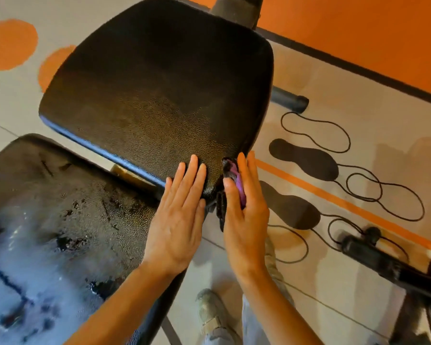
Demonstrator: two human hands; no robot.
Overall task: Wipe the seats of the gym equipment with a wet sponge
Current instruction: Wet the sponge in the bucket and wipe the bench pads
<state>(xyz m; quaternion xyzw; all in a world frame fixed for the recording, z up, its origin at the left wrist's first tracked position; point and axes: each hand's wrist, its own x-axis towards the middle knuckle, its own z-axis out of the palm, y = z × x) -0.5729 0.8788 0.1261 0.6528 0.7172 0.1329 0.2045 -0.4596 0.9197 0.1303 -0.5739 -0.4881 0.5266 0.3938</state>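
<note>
A black padded seat [157,78] of a gym bench fills the upper middle, its near part wet and shiny. A second black pad [60,220] lies at the lower left, wet with foam streaks. My left hand [179,217] rests flat with straight fingers on the near right corner of the upper seat. My right hand [245,215] holds a purple sponge [235,180] between thumb and fingers and presses it against the right side edge of that seat.
The pale floor carries orange circles [10,43], an orange stripe [334,197] and black shoe-print drawings [304,158] with looping lines. A black frame leg [289,99] stands behind the seat; another black bar [373,255] lies at right. My shoe [212,312] is below.
</note>
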